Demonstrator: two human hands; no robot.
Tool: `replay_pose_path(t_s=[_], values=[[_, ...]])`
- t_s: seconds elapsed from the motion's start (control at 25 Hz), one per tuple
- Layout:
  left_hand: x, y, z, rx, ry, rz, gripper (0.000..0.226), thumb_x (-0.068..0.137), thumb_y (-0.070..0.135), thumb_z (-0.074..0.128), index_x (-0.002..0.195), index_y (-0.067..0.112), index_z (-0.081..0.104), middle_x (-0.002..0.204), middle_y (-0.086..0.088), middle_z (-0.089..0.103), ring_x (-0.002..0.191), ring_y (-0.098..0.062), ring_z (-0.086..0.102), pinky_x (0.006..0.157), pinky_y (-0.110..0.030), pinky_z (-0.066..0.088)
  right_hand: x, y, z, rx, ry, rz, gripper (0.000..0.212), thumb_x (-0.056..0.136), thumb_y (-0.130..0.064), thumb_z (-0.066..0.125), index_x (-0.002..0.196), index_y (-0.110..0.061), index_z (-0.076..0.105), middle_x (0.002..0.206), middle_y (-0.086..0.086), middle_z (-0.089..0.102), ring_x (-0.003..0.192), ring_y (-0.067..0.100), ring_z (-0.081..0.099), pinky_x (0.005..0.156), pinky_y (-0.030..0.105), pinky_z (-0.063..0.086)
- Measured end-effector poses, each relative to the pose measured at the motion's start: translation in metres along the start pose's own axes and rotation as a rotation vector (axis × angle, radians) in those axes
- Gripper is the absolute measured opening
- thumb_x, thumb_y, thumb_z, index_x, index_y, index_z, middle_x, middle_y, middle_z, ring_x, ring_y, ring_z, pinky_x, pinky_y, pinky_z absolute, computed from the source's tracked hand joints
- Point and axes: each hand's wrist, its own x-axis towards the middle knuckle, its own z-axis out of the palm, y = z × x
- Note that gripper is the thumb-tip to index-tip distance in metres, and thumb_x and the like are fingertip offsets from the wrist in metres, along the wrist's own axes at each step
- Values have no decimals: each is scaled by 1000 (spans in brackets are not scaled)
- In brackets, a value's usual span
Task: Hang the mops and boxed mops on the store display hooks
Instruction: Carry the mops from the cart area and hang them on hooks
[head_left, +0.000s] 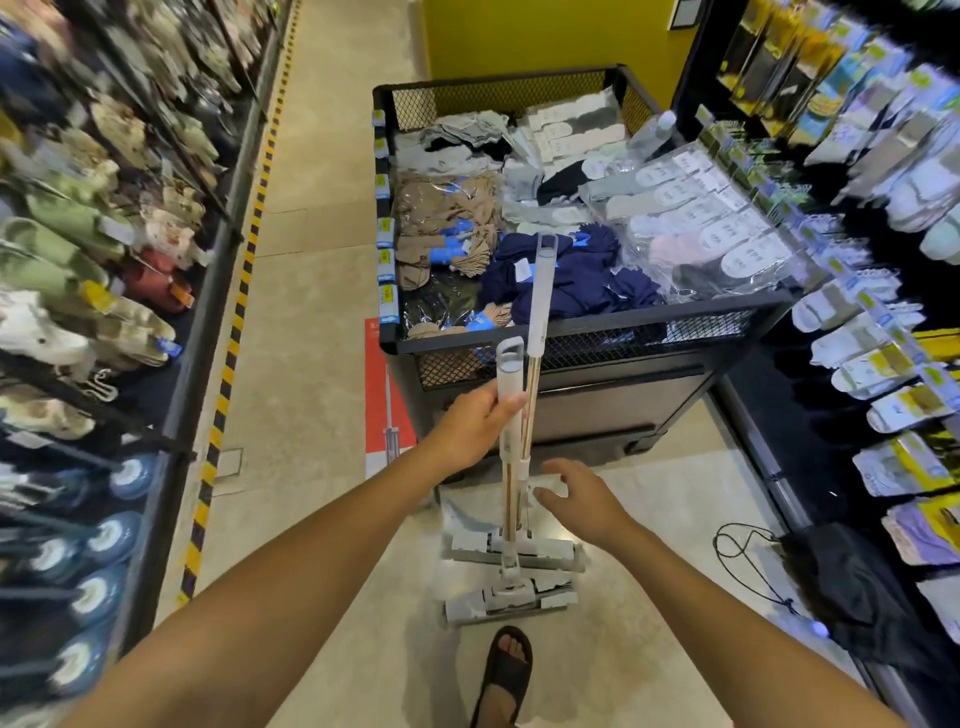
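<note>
Left hand (467, 426) round mop handle (509, 366) (right hand (587, 500) just beside)

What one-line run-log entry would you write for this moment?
left hand: grips nearer mop by handle | right hand: open, near shafts | second mop: upright alongside | mop heads: on floor

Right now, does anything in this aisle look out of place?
Yes. A water bottle lies among the socks in the mesh bin, and a black bag with a loose cord sits on the floor by the right shelving.
</note>
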Motion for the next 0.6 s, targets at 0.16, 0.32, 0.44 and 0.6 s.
replay_pose_path(t_s=[0.16, 0.32, 0.44, 0.6], values=[[-48, -9, -24, 1, 88, 20, 38, 106, 46, 48, 107, 16, 71, 93, 13, 72, 88, -5, 67, 77, -30, 49, -9, -30, 22, -10, -33, -84, 53, 100, -39, 64, 147, -19, 53, 147, 0, 54, 132, 20, 55, 107, 32, 45], [-106, -15, -54, -59, 154, 34, 50, 98, 58, 46, 107, 15, 70, 99, 4, 76, 95, -16, 72, 89, -40, 56, -26, -78, 50, 0, -77, -192, 35, 102, -42, 60, 131, -22, 64, 124, -1, 68, 115, 20, 65, 100, 39, 53], [-157, -22, -74, -110, 219, 31, 45, 102, 54, 49, 110, 14, 68, 97, 5, 76, 96, -18, 74, 93, -47, 59, -50, -116, 79, 75, -131, -267, 17, 107, -42, 51, 105, -32, 64, 102, -3, 69, 95, 14, 66, 86, 38, 54], [-239, -39, -109, -147, 360, 18, 39, 105, 50, 51, 115, 16, 66, 103, -1, 75, 99, -23, 73, 94, -54, 59, -94, -164, 135, 218, -238, -331, 32, 108, -47, 43, 118, -28, 67, 112, -6, 70, 107, 13, 65, 97, 34, 49]])
